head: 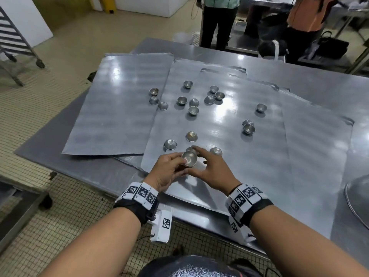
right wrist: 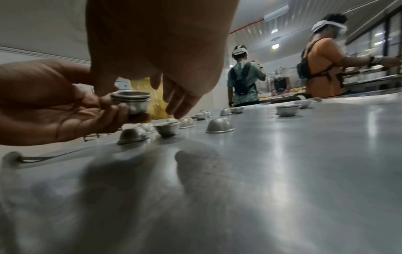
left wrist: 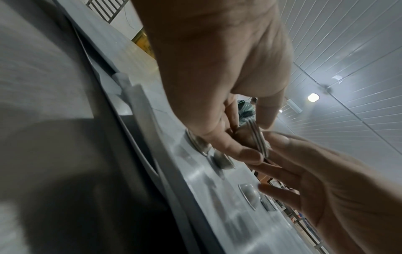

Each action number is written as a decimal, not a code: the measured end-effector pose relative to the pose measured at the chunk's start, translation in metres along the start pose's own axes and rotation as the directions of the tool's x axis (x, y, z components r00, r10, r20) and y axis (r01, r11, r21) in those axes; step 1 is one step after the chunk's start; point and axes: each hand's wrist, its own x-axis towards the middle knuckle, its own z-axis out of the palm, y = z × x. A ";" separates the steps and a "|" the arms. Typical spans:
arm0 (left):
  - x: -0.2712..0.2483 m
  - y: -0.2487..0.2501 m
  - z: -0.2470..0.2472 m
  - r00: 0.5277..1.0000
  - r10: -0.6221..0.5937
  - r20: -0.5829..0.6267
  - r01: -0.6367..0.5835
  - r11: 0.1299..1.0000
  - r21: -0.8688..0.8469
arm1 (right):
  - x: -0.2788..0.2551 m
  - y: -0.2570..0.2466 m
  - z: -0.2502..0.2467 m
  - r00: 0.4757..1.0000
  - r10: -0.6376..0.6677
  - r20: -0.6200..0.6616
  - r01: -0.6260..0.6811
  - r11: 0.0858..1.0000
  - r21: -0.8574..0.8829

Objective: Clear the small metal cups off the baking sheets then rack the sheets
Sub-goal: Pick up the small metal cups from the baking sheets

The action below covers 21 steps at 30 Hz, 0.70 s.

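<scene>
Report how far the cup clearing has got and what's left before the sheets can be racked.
Done: a few cups are nested into a small stack, held by the left hand. In hand: the right hand reaches open toward an upright cup. Left: many loose cups remain scattered, and the baking sheets lie unracked on the table.
</scene>
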 end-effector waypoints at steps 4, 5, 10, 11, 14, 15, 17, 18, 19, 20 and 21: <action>0.002 0.000 -0.008 1.000 -0.013 -0.019 0.015 0.994 0.111 | 0.005 0.014 -0.019 0.984 0.049 -0.172 -0.073 0.988 -0.133; 0.002 -0.001 -0.009 1.000 -0.002 -0.020 0.005 0.990 0.138 | 0.009 0.020 -0.025 0.979 0.093 -0.183 -0.126 0.976 -0.176; 0.004 -0.006 -0.006 0.999 0.045 -0.021 -0.041 0.983 0.178 | 0.030 0.040 -0.038 0.964 0.265 0.038 -0.228 0.888 -0.399; 0.005 -0.007 -0.005 0.999 0.044 -0.027 -0.039 0.983 0.182 | 0.033 0.042 -0.038 0.964 0.259 0.065 -0.208 0.880 -0.426; 0.006 -0.009 -0.002 0.999 0.031 -0.042 -0.023 0.984 0.179 | 0.037 0.048 -0.035 0.965 0.253 0.066 -0.202 0.881 -0.428; 0.007 -0.009 -0.002 0.998 0.031 -0.048 -0.022 0.984 0.179 | 0.037 0.050 -0.034 0.967 0.248 0.055 -0.204 0.887 -0.415; 0.008 -0.008 -0.002 0.998 0.038 -0.058 -0.027 0.983 0.179 | 0.038 0.054 -0.033 0.971 0.235 0.037 -0.200 0.893 -0.402; 0.008 -0.008 -0.001 0.997 0.037 -0.061 -0.026 0.983 0.179 | 0.037 0.056 -0.033 0.972 0.232 0.032 -0.201 0.895 -0.397; 0.009 -0.009 -0.001 0.997 0.037 -0.064 -0.025 0.983 0.180 | 0.037 0.057 -0.033 0.972 0.231 0.030 -0.202 0.899 -0.388; 0.009 -0.009 0.000 0.997 0.038 -0.066 -0.026 0.983 0.181 | 0.035 0.058 -0.034 0.972 0.232 0.030 -0.204 0.904 -0.375; 0.009 -0.009 0.001 0.997 0.042 -0.068 -0.029 0.983 0.183 | 0.034 0.058 -0.034 0.974 0.225 0.025 -0.202 0.912 -0.358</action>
